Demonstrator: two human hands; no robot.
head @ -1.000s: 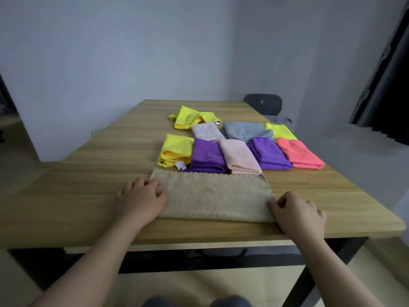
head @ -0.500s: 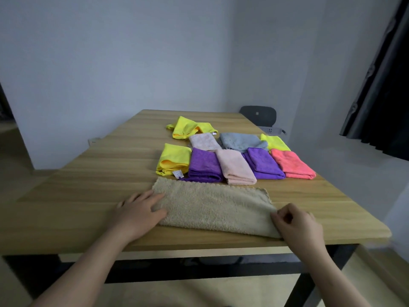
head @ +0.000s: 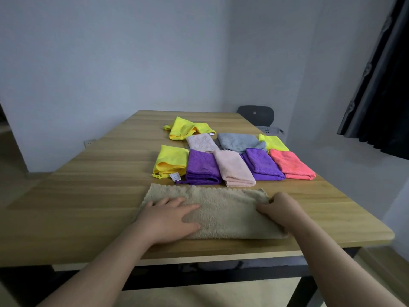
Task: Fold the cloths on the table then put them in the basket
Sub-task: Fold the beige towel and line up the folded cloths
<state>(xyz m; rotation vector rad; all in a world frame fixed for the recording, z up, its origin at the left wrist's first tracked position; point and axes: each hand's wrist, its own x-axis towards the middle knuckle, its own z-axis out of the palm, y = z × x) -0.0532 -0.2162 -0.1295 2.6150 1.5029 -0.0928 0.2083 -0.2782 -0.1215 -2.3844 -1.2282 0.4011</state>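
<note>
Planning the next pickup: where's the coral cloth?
In the head view, the coral cloth lies folded at the right end of the row, beside the right-hand purple cloth, in front of the right-hand yellow cloth.

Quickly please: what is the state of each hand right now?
Left hand: open, fingers flat on the beige cloth.
Right hand: fingers curled, gripping the right end of the beige cloth.

text: none legible | white tag (head: 175,176) on yellow cloth (head: 171,160): print too small
</note>
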